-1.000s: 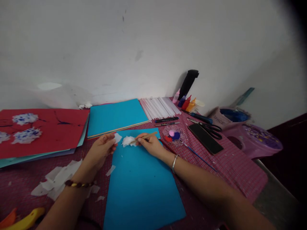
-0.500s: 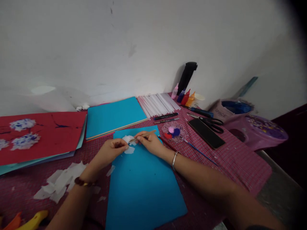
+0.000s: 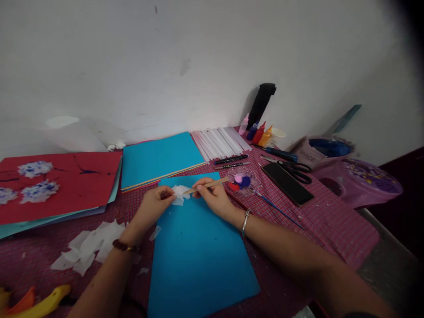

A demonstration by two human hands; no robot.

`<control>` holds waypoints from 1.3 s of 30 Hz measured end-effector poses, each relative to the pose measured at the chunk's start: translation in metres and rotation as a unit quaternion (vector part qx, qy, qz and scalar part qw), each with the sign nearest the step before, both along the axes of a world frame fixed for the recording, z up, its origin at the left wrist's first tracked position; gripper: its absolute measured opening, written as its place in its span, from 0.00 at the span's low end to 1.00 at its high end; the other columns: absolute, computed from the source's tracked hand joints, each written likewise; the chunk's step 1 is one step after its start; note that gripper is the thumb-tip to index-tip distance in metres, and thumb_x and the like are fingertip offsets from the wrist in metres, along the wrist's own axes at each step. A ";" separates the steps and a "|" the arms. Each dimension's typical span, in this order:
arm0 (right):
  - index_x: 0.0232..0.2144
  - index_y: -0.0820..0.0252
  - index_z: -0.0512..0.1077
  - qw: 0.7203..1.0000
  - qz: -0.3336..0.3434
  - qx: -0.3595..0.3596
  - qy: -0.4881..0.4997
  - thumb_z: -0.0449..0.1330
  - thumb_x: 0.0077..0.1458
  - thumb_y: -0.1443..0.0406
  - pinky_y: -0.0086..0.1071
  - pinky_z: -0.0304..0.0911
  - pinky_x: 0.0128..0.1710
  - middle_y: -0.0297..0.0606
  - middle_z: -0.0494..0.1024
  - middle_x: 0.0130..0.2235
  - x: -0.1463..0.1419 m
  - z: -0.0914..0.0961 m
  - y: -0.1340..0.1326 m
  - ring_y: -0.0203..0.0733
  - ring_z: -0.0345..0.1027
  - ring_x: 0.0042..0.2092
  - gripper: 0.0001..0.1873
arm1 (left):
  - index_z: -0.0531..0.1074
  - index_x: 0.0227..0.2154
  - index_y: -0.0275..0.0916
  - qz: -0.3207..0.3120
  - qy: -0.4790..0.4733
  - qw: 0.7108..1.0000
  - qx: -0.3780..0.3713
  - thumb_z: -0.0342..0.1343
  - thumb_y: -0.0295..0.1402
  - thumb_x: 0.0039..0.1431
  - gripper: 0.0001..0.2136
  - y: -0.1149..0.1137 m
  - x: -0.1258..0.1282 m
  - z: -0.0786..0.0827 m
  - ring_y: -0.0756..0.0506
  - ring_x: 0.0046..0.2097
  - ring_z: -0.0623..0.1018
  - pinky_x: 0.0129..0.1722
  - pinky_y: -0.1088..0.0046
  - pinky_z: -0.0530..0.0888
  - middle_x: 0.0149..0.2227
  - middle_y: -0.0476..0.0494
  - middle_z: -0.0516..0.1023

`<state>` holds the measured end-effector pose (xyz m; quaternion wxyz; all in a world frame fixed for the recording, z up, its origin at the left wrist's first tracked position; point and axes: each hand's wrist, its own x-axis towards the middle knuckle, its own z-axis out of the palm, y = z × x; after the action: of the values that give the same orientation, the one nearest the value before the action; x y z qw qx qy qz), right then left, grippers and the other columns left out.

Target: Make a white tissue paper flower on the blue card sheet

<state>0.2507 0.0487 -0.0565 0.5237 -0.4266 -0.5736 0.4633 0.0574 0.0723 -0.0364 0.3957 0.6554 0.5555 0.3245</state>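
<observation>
A blue paper sheet (image 3: pixel 198 256) lies in front of me on the pink checked cloth. Near its top edge sits a small clump of white tissue (image 3: pixel 180 193). My left hand (image 3: pixel 155 206) pinches a piece of the tissue against that clump. My right hand (image 3: pixel 213 196) grips a thin wooden brush stick (image 3: pixel 212 183) with its tip at the clump. A clear paint palette (image 3: pixel 241 181) with red, pink and blue blobs lies just right of my right hand.
Torn white tissue scraps (image 3: pixel 89 247) lie at the left. A red sheet with blue-white blots (image 3: pixel 59 181) and a blue paper stack (image 3: pixel 159 157) lie behind. White strips (image 3: pixel 220 143), pens, paint bottles (image 3: pixel 260 132), scissors (image 3: pixel 294 167), a black phone (image 3: pixel 286 183) and a purple container (image 3: pixel 361 183) fill the right.
My left hand moved right from the sheet's left edge and brought a tissue piece onto the clump. My right hand stayed by the clump with the stick.
</observation>
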 end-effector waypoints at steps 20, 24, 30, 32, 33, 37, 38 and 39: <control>0.41 0.59 0.72 0.911 0.091 0.217 -0.338 0.51 0.62 0.66 0.31 0.63 0.44 0.40 0.76 0.42 0.001 0.000 -0.005 0.40 0.70 0.43 0.10 | 0.70 0.26 0.37 0.047 0.029 0.998 0.021 0.52 0.40 0.51 0.10 0.002 -0.010 -0.009 0.51 0.24 0.63 0.24 0.76 0.59 0.21 0.53 0.65; 0.38 0.60 0.72 0.851 0.110 0.263 -0.440 0.51 0.62 0.67 0.32 0.62 0.38 0.42 0.75 0.38 0.001 -0.002 -0.008 0.41 0.68 0.38 0.10 | 0.71 0.26 0.37 0.042 0.025 0.999 0.021 0.54 0.40 0.48 0.10 0.003 -0.010 -0.012 0.50 0.26 0.66 0.25 0.75 0.61 0.22 0.52 0.68; 0.37 0.59 0.71 0.936 0.052 0.216 -0.274 0.51 0.61 0.66 0.32 0.63 0.38 0.40 0.75 0.37 0.003 0.000 -0.008 0.40 0.69 0.38 0.09 | 0.71 0.27 0.36 0.019 -0.017 1.000 -0.003 0.55 0.42 0.47 0.12 0.004 -0.018 -0.009 0.50 0.24 0.66 0.23 0.75 0.63 0.22 0.52 0.68; 0.35 0.59 0.69 0.984 0.000 0.118 -0.133 0.51 0.60 0.64 0.31 0.64 0.34 0.38 0.75 0.32 0.004 0.000 -0.004 0.39 0.69 0.33 0.08 | 0.70 0.29 0.36 0.030 -0.033 0.999 0.004 0.56 0.42 0.48 0.13 0.004 -0.026 0.002 0.51 0.23 0.65 0.23 0.76 0.63 0.22 0.53 0.67; 0.34 0.60 0.68 0.995 -0.013 0.064 -0.073 0.51 0.59 0.63 0.31 0.64 0.30 0.37 0.74 0.29 0.004 0.000 -0.002 0.38 0.69 0.29 0.08 | 0.70 0.29 0.36 0.043 -0.038 0.998 0.014 0.56 0.42 0.48 0.12 0.003 -0.031 0.010 0.52 0.23 0.65 0.23 0.77 0.62 0.22 0.53 0.67; 0.29 0.59 0.66 0.998 0.021 -0.054 0.031 0.54 0.55 0.60 0.30 0.62 0.26 0.33 0.71 0.23 0.004 -0.003 0.005 0.37 0.66 0.24 0.08 | 0.70 0.29 0.37 0.060 -0.010 0.998 0.011 0.57 0.42 0.49 0.12 -0.006 -0.055 0.050 0.53 0.21 0.63 0.21 0.78 0.59 0.19 0.56 0.64; 0.29 0.59 0.66 0.997 0.034 -0.056 0.030 0.54 0.54 0.59 0.30 0.62 0.26 0.33 0.71 0.22 0.004 -0.003 0.005 0.37 0.66 0.24 0.09 | 0.70 0.29 0.38 0.054 0.005 0.999 0.001 0.56 0.42 0.50 0.12 -0.011 -0.061 0.058 0.53 0.20 0.63 0.20 0.78 0.59 0.19 0.56 0.63; 0.28 0.59 0.66 0.997 0.046 -0.052 0.022 0.54 0.54 0.59 0.30 0.62 0.26 0.33 0.71 0.23 0.003 -0.004 0.005 0.37 0.66 0.25 0.09 | 0.70 0.29 0.38 0.045 0.022 0.999 -0.006 0.56 0.42 0.50 0.11 -0.017 -0.068 0.065 0.53 0.20 0.63 0.20 0.78 0.59 0.19 0.56 0.64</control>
<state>0.2540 0.0539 -0.0602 0.4914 -0.4159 -0.5559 0.5259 -0.0101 0.0552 0.0285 0.3722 0.6342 0.5952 0.3239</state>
